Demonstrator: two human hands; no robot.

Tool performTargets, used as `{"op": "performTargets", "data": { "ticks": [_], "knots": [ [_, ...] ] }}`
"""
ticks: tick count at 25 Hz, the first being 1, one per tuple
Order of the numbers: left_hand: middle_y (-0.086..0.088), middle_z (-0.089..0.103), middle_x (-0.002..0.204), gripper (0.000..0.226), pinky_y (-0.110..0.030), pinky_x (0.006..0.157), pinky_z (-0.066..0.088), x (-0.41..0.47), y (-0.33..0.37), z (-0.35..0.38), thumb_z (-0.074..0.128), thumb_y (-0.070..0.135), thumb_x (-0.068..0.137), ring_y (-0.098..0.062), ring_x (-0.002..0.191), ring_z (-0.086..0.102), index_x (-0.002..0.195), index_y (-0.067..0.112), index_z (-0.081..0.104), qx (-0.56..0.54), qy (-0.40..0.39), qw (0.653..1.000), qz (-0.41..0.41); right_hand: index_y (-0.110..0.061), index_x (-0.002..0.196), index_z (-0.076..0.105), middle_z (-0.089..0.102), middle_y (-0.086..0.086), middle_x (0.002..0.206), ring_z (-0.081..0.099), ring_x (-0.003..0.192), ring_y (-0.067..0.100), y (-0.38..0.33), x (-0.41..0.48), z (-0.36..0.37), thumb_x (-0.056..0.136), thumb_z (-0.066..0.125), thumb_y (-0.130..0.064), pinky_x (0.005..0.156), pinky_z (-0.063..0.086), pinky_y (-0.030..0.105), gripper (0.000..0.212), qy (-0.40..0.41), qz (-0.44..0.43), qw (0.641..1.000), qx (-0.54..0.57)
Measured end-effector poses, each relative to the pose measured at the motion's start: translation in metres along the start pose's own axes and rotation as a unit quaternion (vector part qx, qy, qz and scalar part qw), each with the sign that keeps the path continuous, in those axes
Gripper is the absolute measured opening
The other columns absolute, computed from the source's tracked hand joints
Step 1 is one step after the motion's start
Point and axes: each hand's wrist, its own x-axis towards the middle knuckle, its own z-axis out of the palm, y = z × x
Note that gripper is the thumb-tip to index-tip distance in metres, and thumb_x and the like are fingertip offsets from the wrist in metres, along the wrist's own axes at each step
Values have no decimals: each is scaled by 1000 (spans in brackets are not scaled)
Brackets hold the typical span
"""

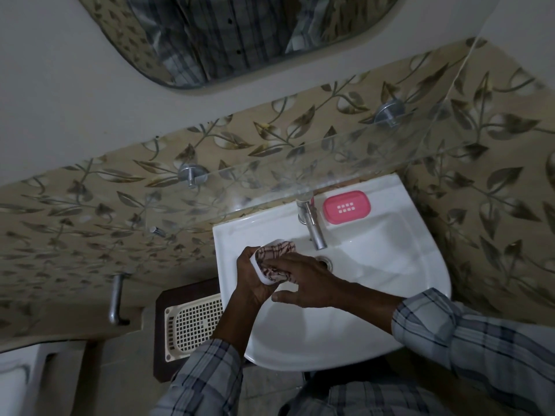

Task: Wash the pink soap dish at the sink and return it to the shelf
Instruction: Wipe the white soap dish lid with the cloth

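One white tray (265,279) gripped in left hand (251,285), right hand (306,283) pressing cloth (279,250)

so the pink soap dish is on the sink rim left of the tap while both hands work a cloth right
Not quite: the head view shows the pink soap dish on the sink rim right of the tap, not left. Both hands do work the cloth: the left hand grips a white piece under it, the right hand presses it.

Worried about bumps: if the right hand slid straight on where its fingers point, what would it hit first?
The right hand rests on the cloth, so that comes first; right behind it is the white piece gripped by the left hand.
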Motion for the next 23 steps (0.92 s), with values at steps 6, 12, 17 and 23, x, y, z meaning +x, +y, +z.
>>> {"op": "performTargets", "data": {
  "ticks": [6,12,17,23],
  "knots": [
    [-26,70,107,58,-54,88,51,-8,-3,10,36,25,73,-42,100,64,104,-7,73,39,17,998,-53,1,116,68,75,22,110,72,101,41,23,1,2,66,82,11,94,62,53,54,23,-142,966,-213],
    [-20,69,69,60,-33,60,60,-6,-12,11,28,22,97,-30,65,71,66,-3,72,4,-10,1000,-21,-17,121,67,74,4,113,72,105,28,-9,15,-2,76,73,5,83,63,43,51,38,183,937,296],
    [-29,70,107,57,-46,82,59,-18,8,4,82,26,63,-38,92,71,108,-8,72,83,-120,989,26,0,104,72,73,14,85,72,67,16,-17,20,-46,74,63,9,57,60,24,32,152,235,831,481],
    [-21,73,107,60,-40,83,59,-20,10,8,92,25,55,-32,95,72,105,-1,75,130,-134,982,15,-6,108,68,73,16,97,70,84,27,-17,28,-47,95,55,6,76,59,35,22,194,319,814,444]
  ]
}}
